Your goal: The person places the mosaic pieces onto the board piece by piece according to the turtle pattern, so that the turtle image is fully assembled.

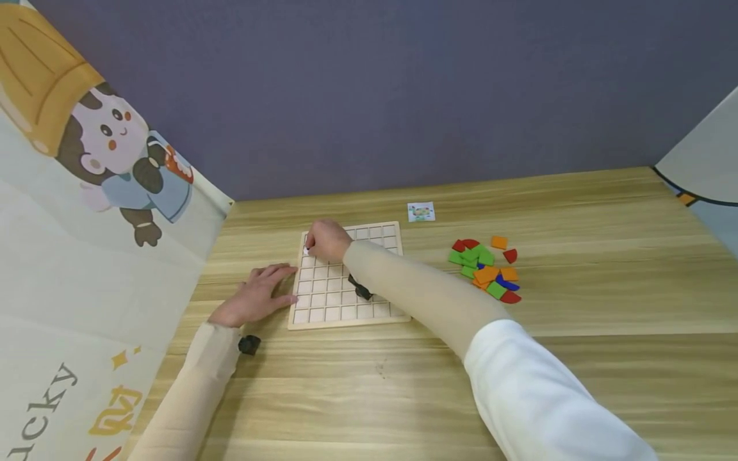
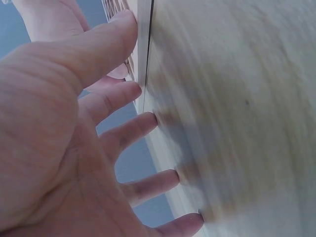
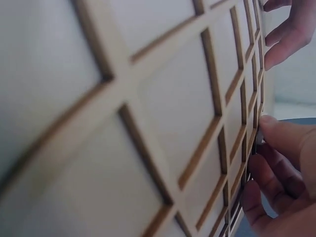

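Note:
A wooden grid board (image 1: 349,327) with pale square cells lies flat on the table. My right hand (image 1: 327,241) reaches over its far left corner and pinches a small whitish piece (image 1: 307,251) between thumb and fingertips. In the right wrist view the right hand (image 3: 281,173) is low at the grid's edge, and the piece is mostly hidden by the fingers. My left hand (image 1: 256,296) rests at the board's left edge with fingers spread. The left wrist view shows the left hand's thumb and index finger (image 2: 118,96) touching the board's side, the other fingertips on the table.
Right of the board lies a loose heap of green, orange, red and blue flat pieces (image 1: 486,274). A small printed card (image 1: 421,212) is behind the board's right corner. A dark panel (image 1: 403,96) closes off the table's back, and a printed cloth (image 1: 115,282) hangs at left.

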The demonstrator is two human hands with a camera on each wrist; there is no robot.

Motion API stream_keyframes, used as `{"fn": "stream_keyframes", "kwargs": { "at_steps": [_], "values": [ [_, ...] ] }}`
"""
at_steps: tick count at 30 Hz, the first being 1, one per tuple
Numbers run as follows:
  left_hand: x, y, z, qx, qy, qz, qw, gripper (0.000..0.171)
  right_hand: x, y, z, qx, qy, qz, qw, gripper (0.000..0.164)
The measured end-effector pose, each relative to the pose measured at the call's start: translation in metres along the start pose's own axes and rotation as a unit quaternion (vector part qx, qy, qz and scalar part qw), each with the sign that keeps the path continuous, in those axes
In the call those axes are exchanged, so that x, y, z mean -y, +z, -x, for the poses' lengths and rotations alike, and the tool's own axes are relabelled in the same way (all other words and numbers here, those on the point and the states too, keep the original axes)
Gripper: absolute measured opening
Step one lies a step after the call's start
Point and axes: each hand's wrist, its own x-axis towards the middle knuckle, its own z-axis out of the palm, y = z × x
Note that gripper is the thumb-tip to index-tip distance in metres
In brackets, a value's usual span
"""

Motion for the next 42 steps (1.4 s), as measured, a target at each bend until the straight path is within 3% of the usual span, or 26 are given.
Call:
{"fn": "stream_keyframes", "kwargs": {
  "at_steps": [10,24,28,42],
  "values": [
    [-0.001,0.001,-0.002,-0.001,0.0,0.002,1.0,0.068,-0.002,-0.001,0.001,-0.006,-0.009,0.009,1.0,0.012],
    [-0.001,-0.004,-0.005,0.006,0.006,0.008,0.9999,0.066,-0.009,-0.005,0.004,0.036,-0.02,-0.028,0.999,0.033],
    [0.0,-0.006,-0.009,0.006,0.011,0.009,0.9999,0.063,-0.008,-0.006,0.006,0.044,-0.024,-0.035,0.998,0.038],
    [0.009,-0.017,-0.03,0.027,0.025,0.025,0.999,0.061,-0.007,-0.009,0.01,0.062,-0.033,-0.029,0.997,0.033]
  ]
}}
